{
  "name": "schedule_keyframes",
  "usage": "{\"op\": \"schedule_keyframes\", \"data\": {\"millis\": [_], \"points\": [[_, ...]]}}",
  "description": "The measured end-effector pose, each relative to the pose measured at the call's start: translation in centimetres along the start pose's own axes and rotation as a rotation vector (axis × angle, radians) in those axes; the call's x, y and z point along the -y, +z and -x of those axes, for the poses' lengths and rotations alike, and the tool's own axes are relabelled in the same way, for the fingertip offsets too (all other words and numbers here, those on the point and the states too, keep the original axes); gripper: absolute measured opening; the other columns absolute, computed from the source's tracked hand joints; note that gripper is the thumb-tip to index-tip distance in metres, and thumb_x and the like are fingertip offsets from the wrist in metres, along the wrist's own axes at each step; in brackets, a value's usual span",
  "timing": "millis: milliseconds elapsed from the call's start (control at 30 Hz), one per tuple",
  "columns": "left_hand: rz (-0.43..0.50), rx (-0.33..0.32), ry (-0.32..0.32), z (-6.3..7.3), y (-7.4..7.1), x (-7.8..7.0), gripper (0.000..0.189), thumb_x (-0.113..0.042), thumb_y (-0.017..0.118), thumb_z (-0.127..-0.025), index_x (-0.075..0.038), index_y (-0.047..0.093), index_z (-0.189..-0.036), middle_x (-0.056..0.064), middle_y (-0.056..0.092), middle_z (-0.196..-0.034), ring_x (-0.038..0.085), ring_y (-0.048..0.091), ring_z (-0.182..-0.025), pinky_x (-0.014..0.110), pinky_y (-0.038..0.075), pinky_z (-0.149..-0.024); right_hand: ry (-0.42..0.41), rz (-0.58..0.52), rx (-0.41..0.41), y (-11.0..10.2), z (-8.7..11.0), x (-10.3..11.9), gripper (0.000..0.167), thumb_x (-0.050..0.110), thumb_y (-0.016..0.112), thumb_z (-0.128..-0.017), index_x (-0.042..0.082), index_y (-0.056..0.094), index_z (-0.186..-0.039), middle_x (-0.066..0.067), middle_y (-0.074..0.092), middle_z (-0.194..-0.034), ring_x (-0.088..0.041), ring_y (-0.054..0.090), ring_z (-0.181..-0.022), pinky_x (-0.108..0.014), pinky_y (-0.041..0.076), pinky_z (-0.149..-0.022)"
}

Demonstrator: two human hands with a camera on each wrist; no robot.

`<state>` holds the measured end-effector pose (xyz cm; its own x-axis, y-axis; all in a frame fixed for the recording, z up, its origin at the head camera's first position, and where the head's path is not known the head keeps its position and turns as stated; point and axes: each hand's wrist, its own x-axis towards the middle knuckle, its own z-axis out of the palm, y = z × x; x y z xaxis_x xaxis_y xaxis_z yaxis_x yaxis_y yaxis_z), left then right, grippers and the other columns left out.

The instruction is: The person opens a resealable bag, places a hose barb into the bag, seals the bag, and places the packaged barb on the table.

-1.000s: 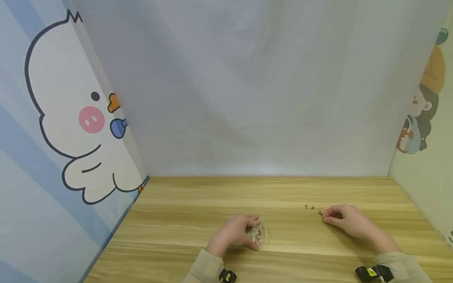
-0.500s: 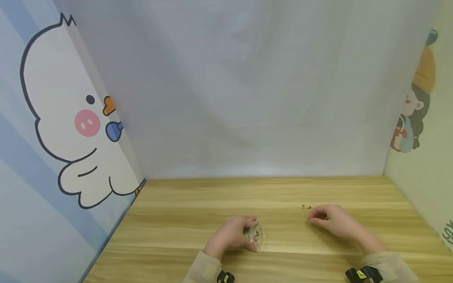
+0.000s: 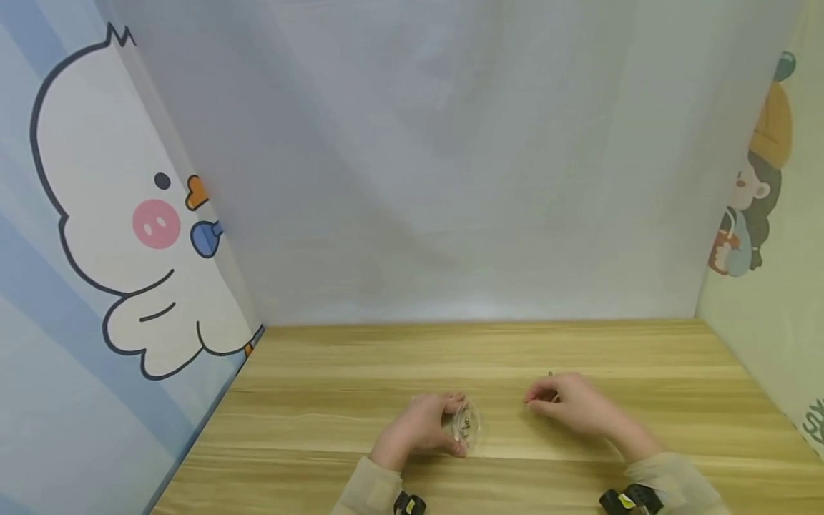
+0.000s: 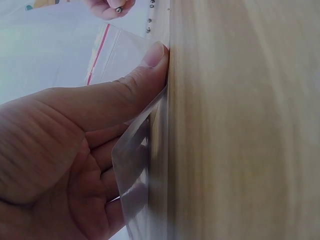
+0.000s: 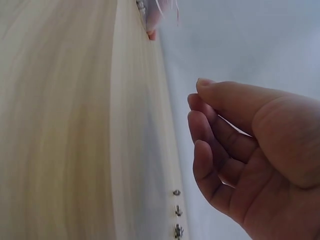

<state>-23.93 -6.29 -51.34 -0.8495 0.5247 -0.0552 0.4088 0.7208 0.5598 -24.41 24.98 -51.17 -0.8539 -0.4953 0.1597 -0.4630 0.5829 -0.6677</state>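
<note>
My left hand (image 3: 418,428) grips a clear plastic zip bag (image 3: 475,428) by its edge, thumb on one side and fingers on the other. Its red zip line shows in the left wrist view, and several small dark metal parts (image 3: 466,423) lie inside. To the right, just above the table, my right hand (image 3: 576,406) pinches a tiny metal part (image 4: 119,9) between thumb and forefinger; the left wrist view shows it at the fingertips. More small metal parts (image 5: 178,211) sit on the table beyond the right hand, mostly hidden behind it in the head view.
The wood-grain table (image 3: 360,350) ends at a pale grey back wall (image 3: 418,179). A side wall with a white cartoon bird (image 3: 109,179) stands at the left, a printed pale wall (image 3: 792,307) at the right. Both wrists wear black straps.
My right hand has come left from the cluster of small parts, toward the bag, carrying a tiny metal part. My left hand and the bag have stayed nearly in place.
</note>
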Motion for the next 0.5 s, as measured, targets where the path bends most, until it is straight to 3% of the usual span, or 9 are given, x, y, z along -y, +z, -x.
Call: {"op": "schedule_keyframes", "data": {"millis": [500], "points": [[-0.043,-0.004,0.000,-0.1,0.0,-0.1,0.080,-0.025,0.102,-0.064,-0.010,0.072,-0.137,-0.001,0.061,-0.152,0.031,0.055,-0.144,0.045,0.040,-0.123,-0.017,-0.048,0.039,2.1,-2.1,1.9,0.005,0.018,0.075,-0.100,0.015,0.079,-0.102,0.014,0.074,-0.093,-0.002,0.067,-0.085,-0.026,0.060,-0.077]]}}
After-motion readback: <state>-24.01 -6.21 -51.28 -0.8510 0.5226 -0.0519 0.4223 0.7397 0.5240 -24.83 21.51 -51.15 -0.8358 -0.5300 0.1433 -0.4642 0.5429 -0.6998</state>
